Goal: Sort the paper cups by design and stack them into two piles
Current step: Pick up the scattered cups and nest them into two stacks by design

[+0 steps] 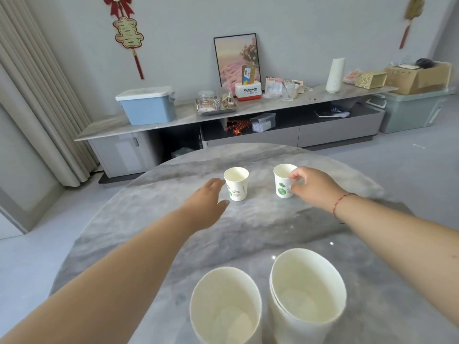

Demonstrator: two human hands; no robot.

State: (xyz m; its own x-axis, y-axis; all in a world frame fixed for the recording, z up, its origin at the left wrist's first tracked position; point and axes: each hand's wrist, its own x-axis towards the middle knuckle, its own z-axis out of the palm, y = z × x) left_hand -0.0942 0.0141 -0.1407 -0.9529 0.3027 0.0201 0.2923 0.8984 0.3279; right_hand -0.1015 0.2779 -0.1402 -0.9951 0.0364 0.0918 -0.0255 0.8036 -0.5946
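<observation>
Two white paper cups stand upright far out on the round marble table [154, 239]. The left cup [237, 184] bears green script and a leaf sprig; my left hand [206, 202] reaches beside it with fingers spread, just short of its wall. The right cup [283, 181] shows round green leaves; my right hand [313, 187] pinches its rim and side. Close to me stand a single cup [223, 306] on the left and a nested stack of cups [308, 296] on the right, their designs hidden from above.
Behind the table runs a long low cabinet [173, 120] with a blue bin [149, 105], a tray of jars, a framed picture and a white vase. Storage boxes sit at the far right, a curtain at the left.
</observation>
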